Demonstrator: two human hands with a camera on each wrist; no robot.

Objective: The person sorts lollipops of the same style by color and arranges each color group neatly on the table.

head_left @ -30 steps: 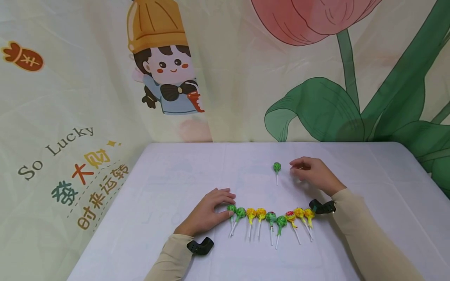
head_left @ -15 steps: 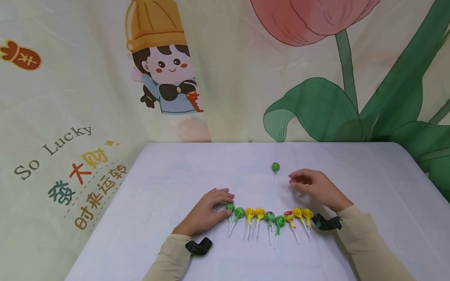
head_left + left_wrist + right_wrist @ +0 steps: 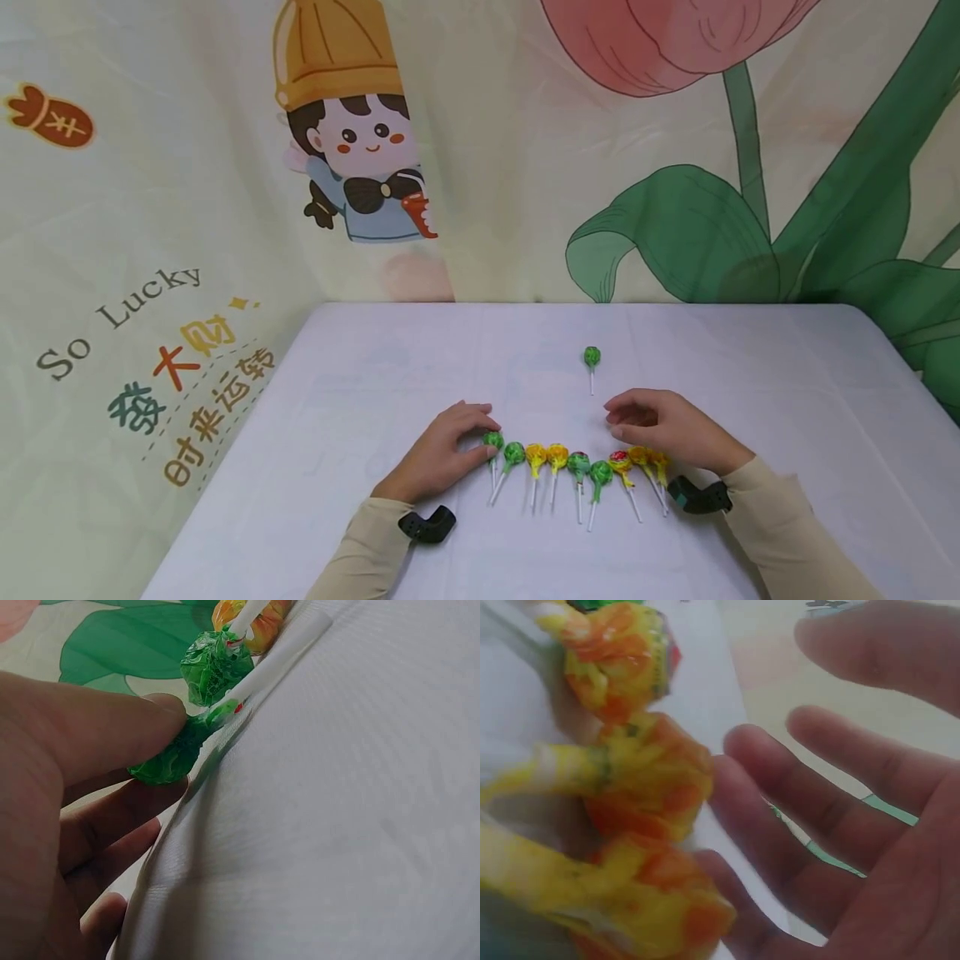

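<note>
A curved row of several lollipops [image 3: 578,463] with green and yellow wrappers lies on the white table [image 3: 375,383], sticks toward me. My left hand [image 3: 483,433] rests flat at the row's left end, and its thumb touches the end green lollipop [image 3: 492,439] [image 3: 169,759]. My right hand [image 3: 618,421] hovers over the right end, fingers loosely bent and holding nothing. In the right wrist view its bare palm [image 3: 870,847] is beside the yellow lollipops [image 3: 645,780]. One green lollipop [image 3: 592,357] lies alone farther back.
A printed curtain [image 3: 675,167] with a cartoon figure and a tulip hangs behind and to the left of the table. A black wrist camera [image 3: 427,527] sits on the left sleeve and another black wrist camera [image 3: 699,496] on the right.
My right hand has drawn back from beside the lone green lollipop to the right end of the row. The left hand and the lollipops have stayed put.
</note>
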